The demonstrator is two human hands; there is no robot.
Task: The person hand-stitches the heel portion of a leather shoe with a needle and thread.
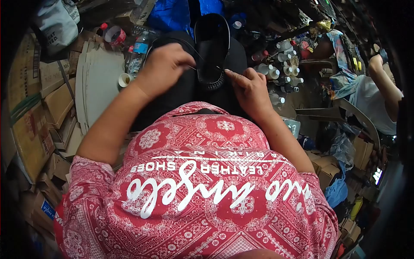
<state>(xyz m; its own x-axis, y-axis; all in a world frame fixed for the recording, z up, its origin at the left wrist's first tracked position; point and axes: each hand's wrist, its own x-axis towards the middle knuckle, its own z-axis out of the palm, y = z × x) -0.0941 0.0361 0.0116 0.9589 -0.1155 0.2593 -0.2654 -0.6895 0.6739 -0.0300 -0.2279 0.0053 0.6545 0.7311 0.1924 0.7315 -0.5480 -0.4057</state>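
A black shoe (211, 47) lies across my dark-trousered lap, its stitched toe towards me. Left of it, my left hand (166, 69) is closed in a pinch, with a thin pale strand showing at the fingertips beside the shoe's edge. A dark thread (189, 44) curves from above that hand down to the shoe. My right hand (250, 88) is at the right of the toe, index finger forward and the other fingers curled. A tiny thin pointed thing (218, 67) shows just past its fingertip, too small to name.
Several capped bottles (284, 64) stand close on the right. Plastic bottles (139, 52) and a paper cup (124, 80) are at the left, near stacked cardboard (58, 93). A blue bag (172, 15) lies ahead. Another person's arm (384, 82) is at the far right.
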